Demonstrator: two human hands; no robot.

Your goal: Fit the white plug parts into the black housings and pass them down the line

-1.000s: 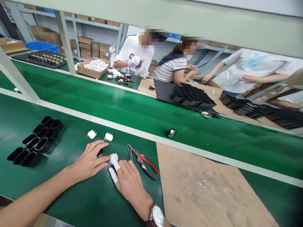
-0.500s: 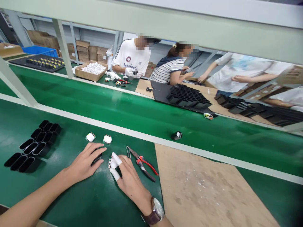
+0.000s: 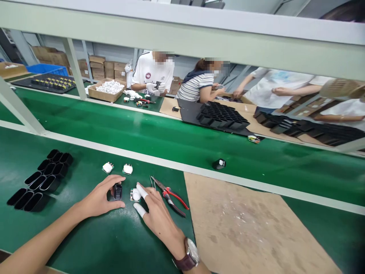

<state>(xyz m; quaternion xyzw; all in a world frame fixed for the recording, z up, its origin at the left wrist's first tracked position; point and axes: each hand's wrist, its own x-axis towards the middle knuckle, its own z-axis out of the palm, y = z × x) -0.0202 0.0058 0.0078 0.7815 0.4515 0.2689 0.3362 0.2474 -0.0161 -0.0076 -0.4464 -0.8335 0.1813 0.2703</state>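
My left hand [image 3: 100,196] is open around a small black plastic casing [image 3: 117,191] on the green bench, thumb and forefinger spread to either side of it. To its right, my right hand [image 3: 155,213] is open too, with white covers on its thumb and forefinger. Its forefinger reaches the edge of a small circuit board with a white pad [image 3: 135,195]; I cannot tell whether it touches. Two similar boards, one on the left [image 3: 108,167] and one on the right [image 3: 127,169], lie beyond my hands. Red-and-black pliers [image 3: 169,196] and tweezers [image 3: 153,182] lie beside my right hand.
Several open black casings [image 3: 38,180] stand in rows at the left. A brown board [image 3: 242,224] covers the bench at right. Beyond a pale rail [image 3: 114,148], one black casing [image 3: 219,164] rests on the green conveyor [image 3: 159,133]. Co-workers stand across it, near a box of white parts [image 3: 110,86].
My left hand has opened wider, and the black casing now shows between its thumb and forefinger. My right thumb has moved away from the circuit board. The view has shifted slightly.
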